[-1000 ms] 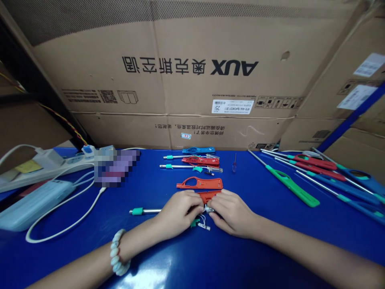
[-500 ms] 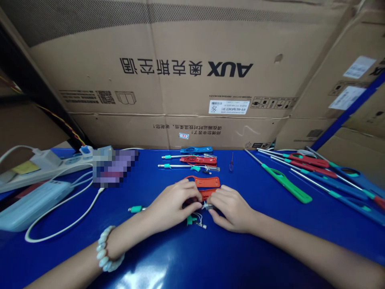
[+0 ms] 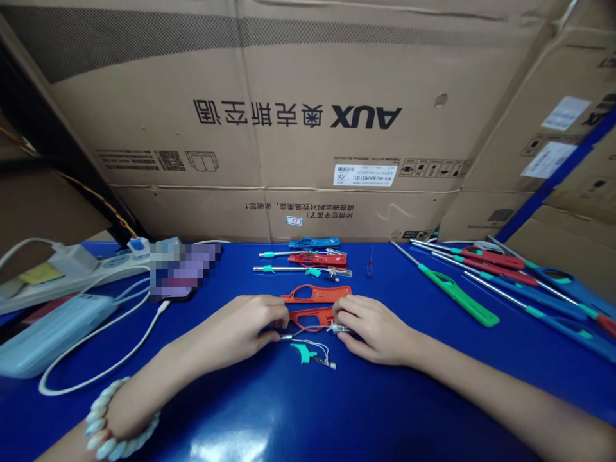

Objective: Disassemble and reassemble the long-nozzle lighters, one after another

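Note:
My left hand (image 3: 253, 324) is closed around a thin metal lighter tube, whose end (image 3: 285, 337) sticks out at the fingertips. In my right hand (image 3: 378, 330) the fingers close on a small clear lighter fuel tank (image 3: 339, 328) with a white fitting. A thin hose and white wires run from the tube's end. Just beyond lie two orange lighter handle halves, the nearer one (image 3: 314, 318) between my hands and the farther one (image 3: 320, 294) behind it. A green trigger (image 3: 303, 353) and a small black igniter (image 3: 323, 362) rest in front.
Farther back lie a blue handle half (image 3: 315, 243), a red one (image 3: 317, 260), metal tubes and a small screwdriver (image 3: 370, 266). Several long lighters (image 3: 459, 295) spread on the right. A power bank (image 3: 58, 333), white cable and power strip (image 3: 115, 256) occupy the left.
My left hand has moved left, away from the right hand, uncovering the orange halves, hose and tube end. The right hand stays nearly in place with the fuel tank.

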`<state>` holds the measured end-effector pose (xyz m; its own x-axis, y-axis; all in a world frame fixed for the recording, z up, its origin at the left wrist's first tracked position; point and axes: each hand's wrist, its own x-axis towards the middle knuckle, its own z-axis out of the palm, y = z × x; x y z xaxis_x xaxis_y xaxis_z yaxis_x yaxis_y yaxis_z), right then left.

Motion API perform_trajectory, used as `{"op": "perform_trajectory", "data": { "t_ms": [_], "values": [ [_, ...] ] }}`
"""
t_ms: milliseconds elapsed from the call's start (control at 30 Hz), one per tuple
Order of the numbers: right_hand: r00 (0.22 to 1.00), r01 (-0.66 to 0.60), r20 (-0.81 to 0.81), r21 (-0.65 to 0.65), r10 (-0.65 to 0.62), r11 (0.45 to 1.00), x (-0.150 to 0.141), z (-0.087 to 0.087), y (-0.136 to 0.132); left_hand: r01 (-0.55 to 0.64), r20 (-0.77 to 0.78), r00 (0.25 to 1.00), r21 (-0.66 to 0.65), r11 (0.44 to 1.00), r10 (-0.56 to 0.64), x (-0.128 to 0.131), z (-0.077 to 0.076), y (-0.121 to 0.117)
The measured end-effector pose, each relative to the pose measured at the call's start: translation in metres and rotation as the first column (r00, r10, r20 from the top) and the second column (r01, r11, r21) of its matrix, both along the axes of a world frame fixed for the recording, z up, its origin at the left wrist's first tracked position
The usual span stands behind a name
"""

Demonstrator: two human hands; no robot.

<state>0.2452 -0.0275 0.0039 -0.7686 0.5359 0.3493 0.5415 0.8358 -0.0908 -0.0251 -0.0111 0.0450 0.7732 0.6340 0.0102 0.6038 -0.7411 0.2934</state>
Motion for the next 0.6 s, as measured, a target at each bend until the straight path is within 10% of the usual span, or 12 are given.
{"op": "perform_trajectory", "data": {
  "t_ms": [600],
  "values": [
    [0.997, 0.002, -0.080, -0.070, -0.008, 0.998, 0.0031, 0.0062, -0.0035, 0.058, 0.159, 0.986, -0.089, 0.994, -0.043, -0.0008, 0.0032, -0.0022]
  ]
}}
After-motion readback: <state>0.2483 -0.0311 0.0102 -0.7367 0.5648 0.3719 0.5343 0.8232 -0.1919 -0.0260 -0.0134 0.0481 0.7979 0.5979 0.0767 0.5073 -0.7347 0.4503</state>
